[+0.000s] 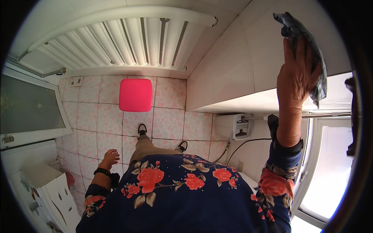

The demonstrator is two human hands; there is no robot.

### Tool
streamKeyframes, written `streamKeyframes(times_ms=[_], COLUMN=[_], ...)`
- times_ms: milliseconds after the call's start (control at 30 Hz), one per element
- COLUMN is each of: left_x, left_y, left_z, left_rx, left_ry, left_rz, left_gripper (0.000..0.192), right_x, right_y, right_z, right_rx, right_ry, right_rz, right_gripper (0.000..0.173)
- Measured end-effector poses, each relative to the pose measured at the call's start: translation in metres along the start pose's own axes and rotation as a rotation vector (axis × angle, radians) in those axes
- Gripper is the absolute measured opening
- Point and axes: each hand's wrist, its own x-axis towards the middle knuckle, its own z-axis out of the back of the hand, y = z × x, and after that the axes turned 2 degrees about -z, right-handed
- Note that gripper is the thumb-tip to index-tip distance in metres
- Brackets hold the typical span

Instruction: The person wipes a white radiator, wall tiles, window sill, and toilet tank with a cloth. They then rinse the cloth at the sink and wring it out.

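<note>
At the upper right, my right hand [297,70] is raised with its fingers spread over a crumpled grey-green cloth [320,78], pressing it against the pale tiled wall [262,52]. Part of the cloth sticks out past my fingertips, and part hangs beside my wrist. My left hand [111,158] hangs low at my left side, over the floor, with its fingers apart and nothing in it. Each wrist wears a dark band.
A pink square stool [135,95] stands on the tiled floor ahead. Behind it is a white radiator [116,43]. A frosted-glass door [29,102] and white cabinet [59,198] are at left; a plastic basket [242,128], pipe [323,115] and bright window [326,171] at right.
</note>
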Motion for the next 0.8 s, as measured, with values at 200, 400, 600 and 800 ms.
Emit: streamKeyframes(times_ms=[200, 400, 600, 800], left_x=[0.031, 0.036, 0.021, -0.016], left_y=[-0.024, -0.047, -0.019, 0.038], left_z=[0.087, 0.13, 0.115, 0.074], left_rx=[-0.079, -0.189, -0.211, -0.309], left_ry=[-0.125, -0.167, -0.148, -0.249], left_rz=[-0.015, -0.03, 0.064, 0.272], left_gripper=[0.036, 0.039, 0.038, 0.036], right_x=[-0.01, -0.072, -0.132, -0.191], right_y=[0.068, 0.16, 0.233, 0.293], right_z=[-0.058, -0.123, -0.175, -0.221], right_rx=[-0.026, 0.201, 0.271, 0.383], right_ry=[0.379, 0.493, 0.663, 0.767], right_rz=[0.099, 0.254, 0.431, 0.597], right_gripper=[0.033, 0.033, 0.039, 0.036])
